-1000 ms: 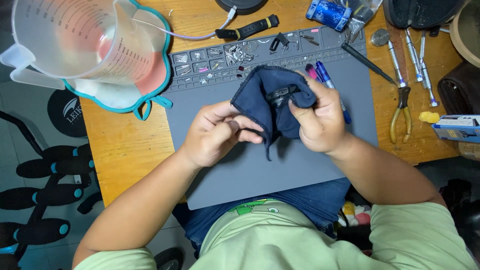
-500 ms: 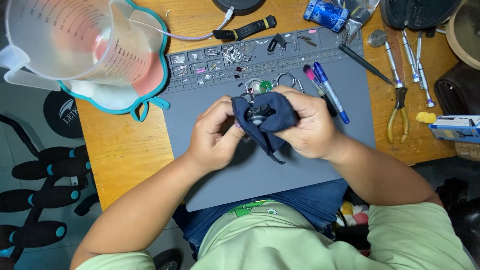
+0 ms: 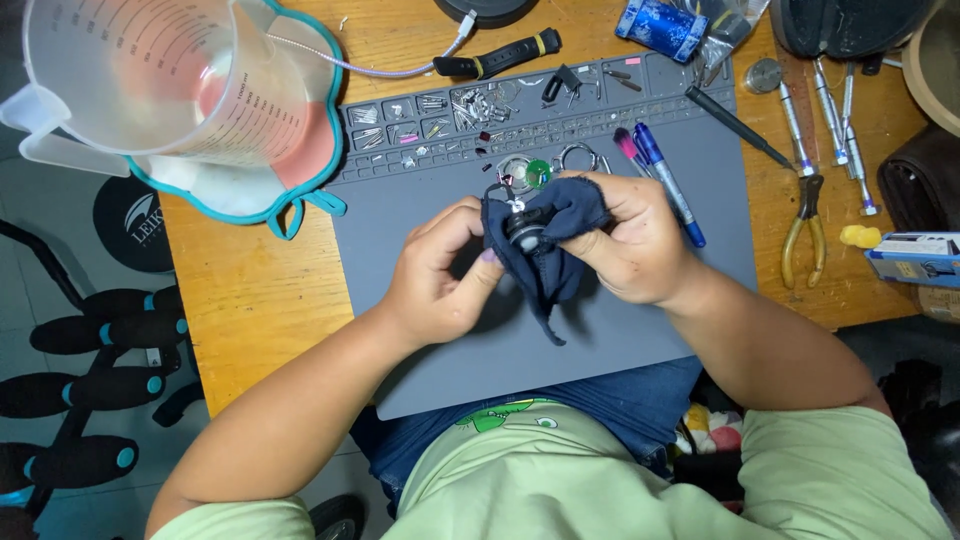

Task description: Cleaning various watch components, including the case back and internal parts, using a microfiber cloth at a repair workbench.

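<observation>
1. Cloth, dark blue (image 3: 560, 245): held above the middle of the grey work mat (image 3: 640, 330), wrapped round a small round black part (image 3: 524, 232). Long axis runs roughly 12 to 6 o'clock, a loose tail hanging toward 6.
2. Round black part: sits at the cloth's 10 o'clock edge, its face turned up toward the camera; which way it points otherwise cannot be told.
3. Left hand (image 3: 440, 280): at 9 o'clock of the cloth, fingers curled, thumb and fingertips pinching the cloth's edge beside the part.
4. Right hand (image 3: 640, 245): at 3 o'clock of the cloth, closed round its bunched upper half.
5. Mat tray compartments (image 3: 440, 110): along the mat's 12 o'clock edge, holding small screws and metal bits.
6. Measuring jug, clear plastic (image 3: 170, 80): at 10 o'clock on the desk (image 3: 250, 290), standing on a teal-rimmed pad (image 3: 300, 160); contents cannot be told.
7. Two pens (image 3: 665, 180): on the mat at 1 o'clock, just beside the right hand.
8. Pliers, yellow-handled (image 3: 805, 230): at 3 o'clock on the desk, off the mat.
</observation>
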